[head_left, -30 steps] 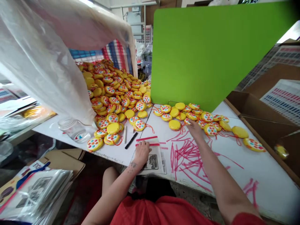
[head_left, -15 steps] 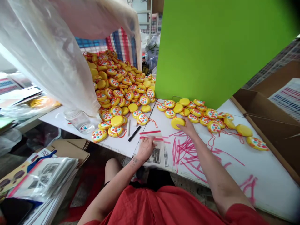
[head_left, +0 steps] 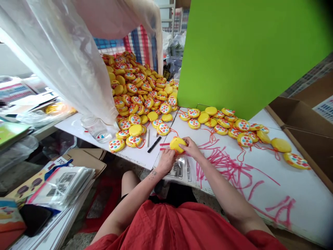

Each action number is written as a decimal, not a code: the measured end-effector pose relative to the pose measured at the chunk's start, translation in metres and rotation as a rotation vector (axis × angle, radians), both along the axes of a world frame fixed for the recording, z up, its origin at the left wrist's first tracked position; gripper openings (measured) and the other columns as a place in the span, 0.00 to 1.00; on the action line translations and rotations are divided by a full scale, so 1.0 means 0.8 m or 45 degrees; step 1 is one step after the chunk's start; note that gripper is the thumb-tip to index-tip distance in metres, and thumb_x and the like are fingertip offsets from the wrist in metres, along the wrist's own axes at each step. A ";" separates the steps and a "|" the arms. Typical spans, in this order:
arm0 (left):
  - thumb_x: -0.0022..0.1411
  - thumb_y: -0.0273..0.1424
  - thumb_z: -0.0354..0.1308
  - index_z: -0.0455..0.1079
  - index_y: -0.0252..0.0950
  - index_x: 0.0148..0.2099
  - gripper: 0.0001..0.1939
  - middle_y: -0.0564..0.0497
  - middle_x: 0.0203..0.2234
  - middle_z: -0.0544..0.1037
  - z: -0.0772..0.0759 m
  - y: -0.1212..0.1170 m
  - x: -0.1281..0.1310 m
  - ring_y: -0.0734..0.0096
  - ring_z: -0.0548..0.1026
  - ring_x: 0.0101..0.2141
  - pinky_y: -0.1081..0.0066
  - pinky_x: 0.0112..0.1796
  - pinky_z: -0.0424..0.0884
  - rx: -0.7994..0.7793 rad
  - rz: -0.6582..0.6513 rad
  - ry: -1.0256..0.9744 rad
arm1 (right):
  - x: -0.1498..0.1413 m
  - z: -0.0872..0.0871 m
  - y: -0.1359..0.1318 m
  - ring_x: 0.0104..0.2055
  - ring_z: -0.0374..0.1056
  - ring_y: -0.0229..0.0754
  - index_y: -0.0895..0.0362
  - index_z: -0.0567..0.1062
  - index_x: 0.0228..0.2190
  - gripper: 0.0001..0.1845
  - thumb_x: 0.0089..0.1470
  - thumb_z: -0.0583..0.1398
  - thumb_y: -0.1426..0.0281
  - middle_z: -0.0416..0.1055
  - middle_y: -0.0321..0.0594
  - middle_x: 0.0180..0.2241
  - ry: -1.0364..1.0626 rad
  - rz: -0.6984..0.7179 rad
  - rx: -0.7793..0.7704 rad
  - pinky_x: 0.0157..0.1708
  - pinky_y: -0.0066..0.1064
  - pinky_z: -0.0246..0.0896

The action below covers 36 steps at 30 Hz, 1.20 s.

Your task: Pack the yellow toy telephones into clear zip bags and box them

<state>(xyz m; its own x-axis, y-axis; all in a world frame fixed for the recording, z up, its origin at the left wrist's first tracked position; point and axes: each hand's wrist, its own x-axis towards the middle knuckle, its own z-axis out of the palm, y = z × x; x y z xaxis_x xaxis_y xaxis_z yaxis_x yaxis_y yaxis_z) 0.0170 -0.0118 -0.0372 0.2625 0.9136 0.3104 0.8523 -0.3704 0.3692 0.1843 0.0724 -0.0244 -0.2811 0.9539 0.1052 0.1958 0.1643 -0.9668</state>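
A rounded yellow toy (head_left: 177, 144), plain side up, is gripped by my right hand (head_left: 191, 148) just above the table's front edge. My left hand (head_left: 167, 161) is closed at the top of a clear zip bag (head_left: 184, 163), its fingers close against the toy. The bag lies flat on the table and shows a dark printed picture through the plastic. Part of its pink-striped top is hidden by the toy and my fingers. Left of the hands lie a black marker (head_left: 154, 144) and a white pen (head_left: 147, 138).
A big heap of yellow toys (head_left: 140, 90) with coloured buttons spills from a striped sack. More toys (head_left: 225, 123) lie along a green panel (head_left: 249, 52). A glass jar (head_left: 96, 129) stands left, with stacked plastic bags (head_left: 62, 185) lower down. Cardboard boxes (head_left: 304, 146) border the right.
My right hand has carried the yellow toy left and nearer, from the row to the bag's top. My left hand stays at the bag. The view has shifted slightly.
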 end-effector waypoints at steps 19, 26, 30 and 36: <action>0.65 0.35 0.56 0.71 0.33 0.41 0.10 0.43 0.49 0.73 0.012 0.000 -0.013 0.66 0.69 0.49 0.70 0.48 0.65 -0.133 -0.076 -0.370 | 0.026 -0.030 -0.043 0.36 0.71 0.55 0.58 0.71 0.51 0.36 0.50 0.50 0.47 0.76 0.46 0.34 -0.825 -0.169 0.016 0.35 0.42 0.63; 0.64 0.33 0.55 0.69 0.34 0.42 0.08 0.48 0.36 0.76 0.043 0.008 -0.017 0.68 0.73 0.37 0.71 0.39 0.66 -0.444 -0.066 -0.262 | -0.004 -0.012 -0.062 0.30 0.69 0.49 0.56 0.74 0.50 0.29 0.50 0.52 0.57 0.75 0.43 0.30 -0.587 -0.331 0.119 0.29 0.37 0.61; 0.64 0.37 0.55 0.69 0.36 0.43 0.10 0.47 0.36 0.76 0.049 -0.008 -0.020 0.63 0.73 0.41 0.64 0.45 0.67 -0.309 0.089 -0.488 | -0.020 0.008 -0.079 0.30 0.70 0.47 0.57 0.68 0.54 0.29 0.53 0.54 0.57 0.73 0.44 0.32 -0.137 -0.333 0.107 0.30 0.37 0.67; 0.62 0.40 0.56 0.58 0.34 0.59 0.27 0.37 0.53 0.69 0.040 -0.025 -0.042 0.62 0.74 0.43 0.67 0.37 0.72 -0.515 0.356 -1.385 | -0.024 0.019 -0.087 0.28 0.70 0.44 0.54 0.65 0.53 0.26 0.57 0.55 0.56 0.70 0.41 0.34 0.212 -0.308 0.027 0.30 0.38 0.72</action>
